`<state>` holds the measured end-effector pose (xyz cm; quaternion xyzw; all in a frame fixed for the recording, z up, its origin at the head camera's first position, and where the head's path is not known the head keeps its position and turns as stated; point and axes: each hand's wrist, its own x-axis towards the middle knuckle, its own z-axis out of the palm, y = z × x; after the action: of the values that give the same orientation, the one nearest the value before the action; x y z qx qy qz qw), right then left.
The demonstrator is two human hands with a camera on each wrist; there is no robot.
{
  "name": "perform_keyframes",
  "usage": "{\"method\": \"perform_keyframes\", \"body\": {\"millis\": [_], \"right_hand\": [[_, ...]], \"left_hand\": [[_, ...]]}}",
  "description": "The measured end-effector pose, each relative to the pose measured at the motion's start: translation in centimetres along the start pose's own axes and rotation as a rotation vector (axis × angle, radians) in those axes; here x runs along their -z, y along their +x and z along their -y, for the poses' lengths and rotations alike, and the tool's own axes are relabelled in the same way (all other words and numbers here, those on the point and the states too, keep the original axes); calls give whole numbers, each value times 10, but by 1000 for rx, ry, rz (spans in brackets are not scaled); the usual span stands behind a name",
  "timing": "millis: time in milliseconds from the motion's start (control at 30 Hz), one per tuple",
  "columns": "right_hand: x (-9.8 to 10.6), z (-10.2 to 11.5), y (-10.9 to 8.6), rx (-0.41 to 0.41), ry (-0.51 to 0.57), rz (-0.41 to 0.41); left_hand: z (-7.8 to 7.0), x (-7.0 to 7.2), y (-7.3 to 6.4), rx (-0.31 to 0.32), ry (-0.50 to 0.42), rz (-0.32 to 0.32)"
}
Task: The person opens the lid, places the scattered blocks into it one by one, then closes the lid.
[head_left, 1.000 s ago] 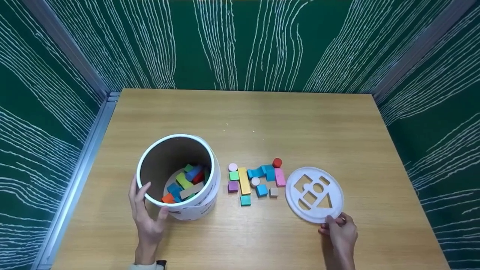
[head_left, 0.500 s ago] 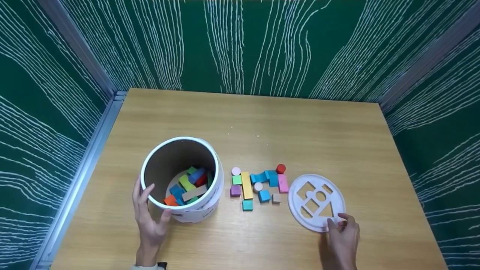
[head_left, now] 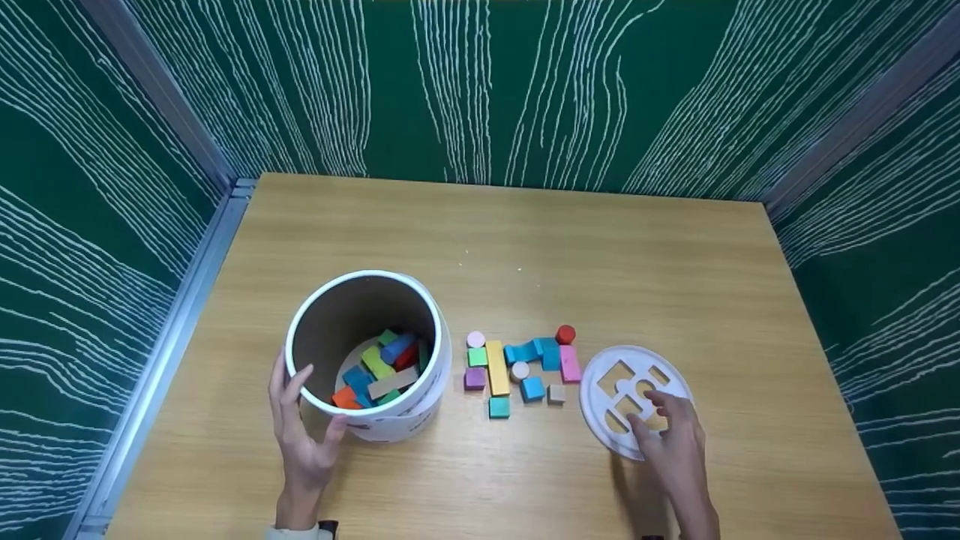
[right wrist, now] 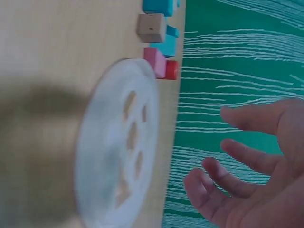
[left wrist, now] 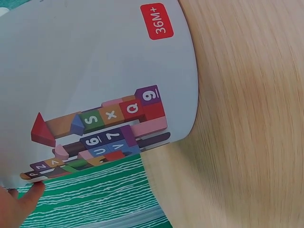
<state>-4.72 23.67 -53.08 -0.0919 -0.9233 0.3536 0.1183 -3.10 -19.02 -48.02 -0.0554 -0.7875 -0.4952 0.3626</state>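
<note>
A tall white bucket (head_left: pixel 401 424) stands at the left, its open top showing several coloured blocks (head_left: pixel 377 362) inside. My left hand (head_left: pixel 304 450) holds its near left side, the index fingertip at the rim and the thumb low on the outside wall. In the left wrist view the bucket's printed wall (left wrist: pixel 95 57) fills much of the frame, with fingertips at its edge. A round white shape-sorter lid (head_left: pixel 600 420) with cut-out holes lies flat at the right. Over its near right part hovers my right hand (head_left: pixel 675 439), holding nothing, fingers loosely bent and apart from the thumb.
Between bucket and lid several loose blocks lie on the wooden table (head_left: pixel 480 487): a long yellow block (head_left: pixel 497 369), a pink block (head_left: pixel 570 364), a red cylinder (head_left: pixel 565 334), a purple cube (head_left: pixel 475 379) and some blue pieces (head_left: pixel 532 389). Green patterned walls (head_left: pixel 517 90) surround the table.
My right hand has let go of the lid's near edge and moved up over it. The lid was first pinched at its rim. My left hand stays at the bucket.
</note>
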Motion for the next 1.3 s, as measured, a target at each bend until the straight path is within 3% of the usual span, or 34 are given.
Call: {"method": "perform_keyframes", "body": {"millis": [167, 300, 733, 967, 1300], "right_hand": [[-1, 11, 3, 168, -24, 28], [-8, 21, 4, 226, -32, 59], [-33, 53, -1, 207, -70, 235], [-48, 69, -2, 245, -62, 242], [-73, 85, -5, 287, -87, 377]], "left_hand": [[0, 0, 1, 4, -4, 6], [0, 0, 1, 13, -3, 8], [0, 2, 1, -5, -42, 15], [1, 2, -1, -1, -51, 25], [5, 3, -5, -3, -86, 34]]}}
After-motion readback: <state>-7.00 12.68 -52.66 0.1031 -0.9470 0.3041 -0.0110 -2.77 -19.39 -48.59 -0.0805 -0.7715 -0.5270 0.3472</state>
